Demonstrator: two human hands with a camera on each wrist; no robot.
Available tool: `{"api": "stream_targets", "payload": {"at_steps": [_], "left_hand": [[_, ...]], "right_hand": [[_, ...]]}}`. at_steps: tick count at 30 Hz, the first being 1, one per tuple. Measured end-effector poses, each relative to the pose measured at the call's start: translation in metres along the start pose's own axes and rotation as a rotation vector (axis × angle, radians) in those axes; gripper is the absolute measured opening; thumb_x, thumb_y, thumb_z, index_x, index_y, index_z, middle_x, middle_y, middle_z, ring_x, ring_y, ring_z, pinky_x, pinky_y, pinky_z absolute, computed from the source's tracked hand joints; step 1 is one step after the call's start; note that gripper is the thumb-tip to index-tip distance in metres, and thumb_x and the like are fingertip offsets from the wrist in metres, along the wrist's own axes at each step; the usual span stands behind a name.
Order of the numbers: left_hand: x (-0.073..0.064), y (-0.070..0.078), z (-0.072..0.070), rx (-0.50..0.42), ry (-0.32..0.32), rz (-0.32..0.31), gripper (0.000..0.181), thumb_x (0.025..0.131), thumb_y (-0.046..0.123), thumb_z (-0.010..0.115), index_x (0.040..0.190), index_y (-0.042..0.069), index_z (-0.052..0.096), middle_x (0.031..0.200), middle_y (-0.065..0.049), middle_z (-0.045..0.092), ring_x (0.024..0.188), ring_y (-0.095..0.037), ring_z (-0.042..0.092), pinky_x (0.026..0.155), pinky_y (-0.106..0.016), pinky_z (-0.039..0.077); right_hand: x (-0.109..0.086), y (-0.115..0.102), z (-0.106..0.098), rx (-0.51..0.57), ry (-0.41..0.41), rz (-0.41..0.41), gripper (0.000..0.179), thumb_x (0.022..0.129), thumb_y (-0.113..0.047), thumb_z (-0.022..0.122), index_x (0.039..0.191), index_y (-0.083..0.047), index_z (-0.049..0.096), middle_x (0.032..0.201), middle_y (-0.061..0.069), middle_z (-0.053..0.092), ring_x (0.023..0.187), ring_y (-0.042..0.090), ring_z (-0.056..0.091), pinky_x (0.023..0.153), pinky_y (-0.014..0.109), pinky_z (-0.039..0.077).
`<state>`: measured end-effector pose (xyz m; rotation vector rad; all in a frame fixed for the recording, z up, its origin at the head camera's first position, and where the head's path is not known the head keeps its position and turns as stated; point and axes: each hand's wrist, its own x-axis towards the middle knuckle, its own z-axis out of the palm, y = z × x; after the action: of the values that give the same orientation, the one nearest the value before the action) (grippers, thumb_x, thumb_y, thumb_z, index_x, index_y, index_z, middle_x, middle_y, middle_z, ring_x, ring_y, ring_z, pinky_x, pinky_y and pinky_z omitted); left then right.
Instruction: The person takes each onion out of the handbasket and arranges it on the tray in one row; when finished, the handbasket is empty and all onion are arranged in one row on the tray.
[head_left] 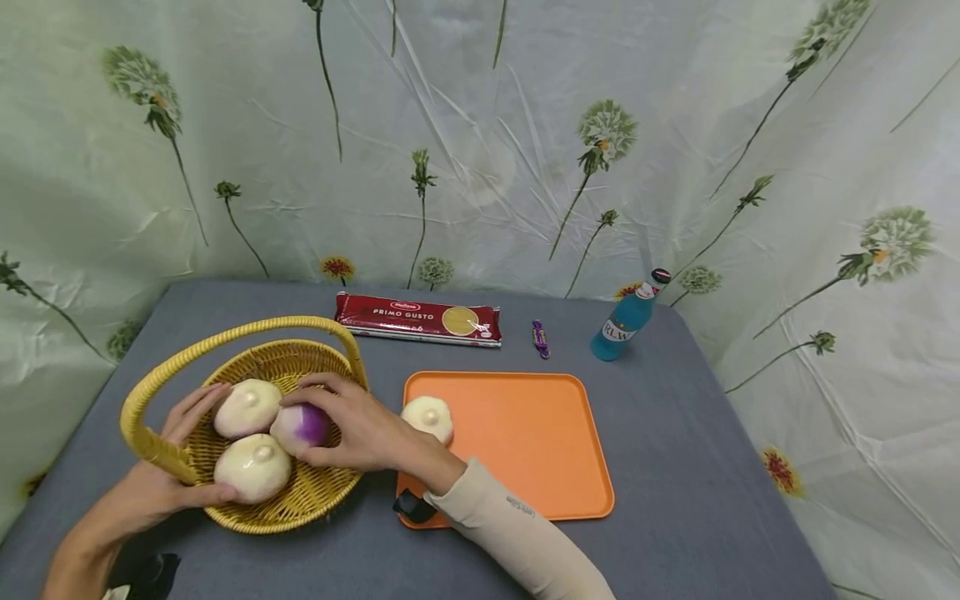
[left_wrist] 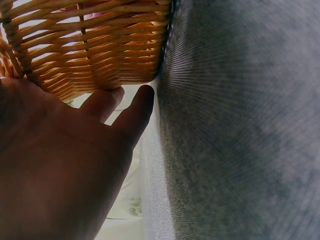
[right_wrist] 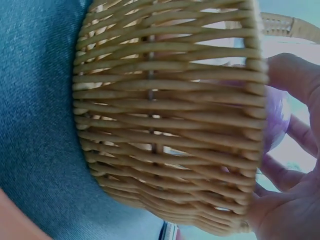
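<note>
A yellow wicker basket with an arched handle stands on the left of the table and has white-and-purple turnips in it. My left hand grips the basket's left side; its thumb lies over the rim beside the lower turnip. Some of its fingers reach near the upper turnip, and others lie outside against the wicker in the left wrist view. Inside the basket's right part, my right hand holds a turnip between thumb and fingers. In the right wrist view, the basket wall hides much of that turnip.
An orange tray lies right of the basket, with another turnip near its left edge under my right forearm. Farther back are a red pasta packet, a small purple-wrapped candy and a blue bottle.
</note>
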<state>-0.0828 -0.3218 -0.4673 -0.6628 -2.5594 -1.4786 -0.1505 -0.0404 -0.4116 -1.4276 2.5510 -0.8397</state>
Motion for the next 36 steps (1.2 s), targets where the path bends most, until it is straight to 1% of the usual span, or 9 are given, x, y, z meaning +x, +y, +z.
{"api": "stream_targets", "payload": {"at_steps": [6, 9, 13, 16, 21, 24, 28, 31, 36], "left_hand": [[0.000, -0.002, 0.000, 0.003, 0.001, 0.006, 0.125, 0.053, -0.005, 0.091, 0.158, 0.001, 0.022, 0.161, -0.006, 0.013, 0.145, 0.000, 0.007, 0.104, -0.004, 0.009], [-0.001, -0.003, 0.000, 0.002, -0.002, 0.011, 0.126, 0.053, -0.005, 0.091, 0.158, 0.000, 0.022, 0.161, -0.008, 0.013, 0.145, -0.001, 0.007, 0.104, -0.004, 0.009], [-0.002, -0.004, 0.001, -0.008, -0.007, 0.005, 0.126, 0.054, -0.006, 0.091, 0.158, 0.001, 0.021, 0.161, -0.008, 0.011, 0.145, -0.001, 0.006, 0.103, -0.004, 0.009], [-0.003, -0.004, 0.000, -0.007, -0.004, -0.001, 0.126, 0.054, -0.007, 0.090, 0.159, 0.002, 0.020, 0.162, -0.007, 0.010, 0.145, 0.000, 0.006, 0.103, -0.004, 0.008], [-0.002, -0.004, 0.001, 0.005, 0.004, 0.004, 0.127, 0.053, -0.007, 0.091, 0.158, 0.001, 0.021, 0.162, -0.006, 0.011, 0.145, 0.000, 0.005, 0.103, -0.003, 0.007], [-0.002, -0.003, 0.001, -0.002, 0.003, 0.005, 0.127, 0.053, -0.008, 0.091, 0.158, 0.000, 0.020, 0.162, -0.007, 0.010, 0.145, 0.000, 0.005, 0.103, -0.003, 0.007], [-0.001, -0.001, 0.000, -0.008, 0.000, 0.003, 0.126, 0.054, -0.008, 0.090, 0.158, 0.001, 0.020, 0.162, -0.008, 0.009, 0.145, 0.000, 0.005, 0.103, -0.003, 0.008], [0.000, -0.001, 0.000, -0.007, 0.000, 0.010, 0.126, 0.054, -0.008, 0.090, 0.158, 0.000, 0.020, 0.162, -0.008, 0.010, 0.145, 0.000, 0.005, 0.103, -0.003, 0.008], [0.000, -0.002, 0.001, -0.015, 0.000, 0.030, 0.125, 0.054, -0.009, 0.090, 0.157, -0.002, 0.020, 0.161, -0.009, 0.012, 0.146, -0.001, 0.005, 0.105, -0.005, 0.007]], "right_hand": [[-0.009, -0.002, -0.006, 0.030, 0.060, -0.034, 0.054, 0.091, -0.034, 0.072, 0.139, -0.019, 0.053, 0.149, 0.005, 0.044, 0.139, 0.012, 0.040, 0.105, 0.015, 0.034], [-0.014, -0.003, -0.008, 0.044, 0.075, -0.048, 0.055, 0.091, -0.034, 0.072, 0.140, -0.019, 0.051, 0.150, 0.004, 0.043, 0.140, 0.012, 0.038, 0.107, 0.015, 0.032], [-0.021, -0.003, -0.013, 0.062, 0.099, -0.065, 0.055, 0.091, -0.032, 0.072, 0.139, -0.018, 0.050, 0.149, 0.002, 0.043, 0.141, 0.011, 0.037, 0.106, 0.012, 0.031], [-0.026, -0.003, -0.017, 0.101, 0.129, -0.082, 0.056, 0.088, -0.028, 0.076, 0.137, -0.016, 0.051, 0.147, 0.005, 0.044, 0.140, 0.013, 0.038, 0.104, 0.012, 0.034], [-0.032, 0.000, -0.022, 0.116, 0.157, -0.099, 0.056, 0.086, -0.026, 0.078, 0.134, -0.014, 0.051, 0.143, 0.005, 0.043, 0.136, 0.011, 0.040, 0.101, 0.011, 0.037], [-0.036, 0.002, -0.025, 0.113, 0.165, -0.101, 0.057, 0.085, -0.026, 0.078, 0.134, -0.014, 0.050, 0.143, 0.005, 0.042, 0.134, 0.011, 0.042, 0.100, 0.010, 0.039], [-0.042, 0.003, -0.029, 0.130, 0.175, -0.085, 0.062, 0.085, -0.027, 0.078, 0.138, -0.016, 0.049, 0.144, 0.007, 0.039, 0.130, 0.012, 0.044, 0.096, 0.014, 0.044], [-0.046, 0.004, -0.031, 0.148, 0.171, -0.070, 0.061, 0.087, -0.028, 0.077, 0.140, -0.019, 0.050, 0.146, 0.007, 0.035, 0.132, 0.013, 0.041, 0.095, 0.016, 0.045], [-0.050, 0.006, -0.034, 0.163, 0.180, -0.062, 0.057, 0.087, -0.027, 0.078, 0.138, -0.020, 0.054, 0.146, 0.007, 0.035, 0.135, 0.014, 0.037, 0.096, 0.017, 0.045]]}}
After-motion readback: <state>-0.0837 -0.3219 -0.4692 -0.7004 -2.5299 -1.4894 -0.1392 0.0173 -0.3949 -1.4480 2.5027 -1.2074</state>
